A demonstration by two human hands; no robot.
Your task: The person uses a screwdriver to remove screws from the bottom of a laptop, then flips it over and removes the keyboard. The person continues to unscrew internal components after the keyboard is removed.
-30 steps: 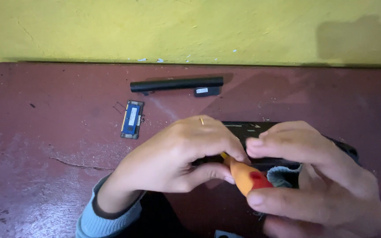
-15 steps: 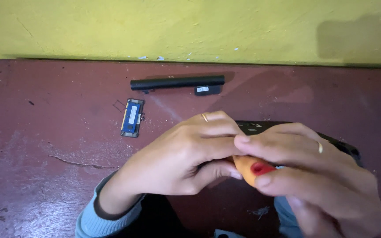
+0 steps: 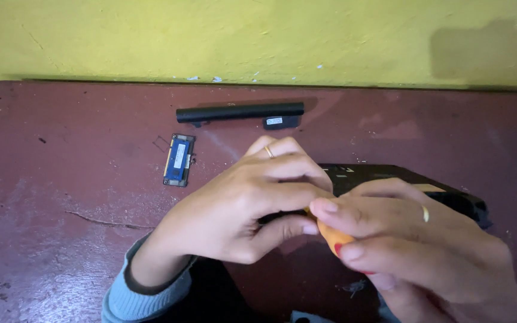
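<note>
Change: your right hand has slid left, its grip closed on the orange screwdriver handle | left hand now pinches it too | both over black laptop base, right of memory module.

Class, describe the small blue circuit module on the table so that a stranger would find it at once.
Start at the dark red table against the yellow wall. Beneath the left end of the long black bar, left of the person's left hand, lies the blue circuit module. It alone is flat, rectangular and blue.
</note>
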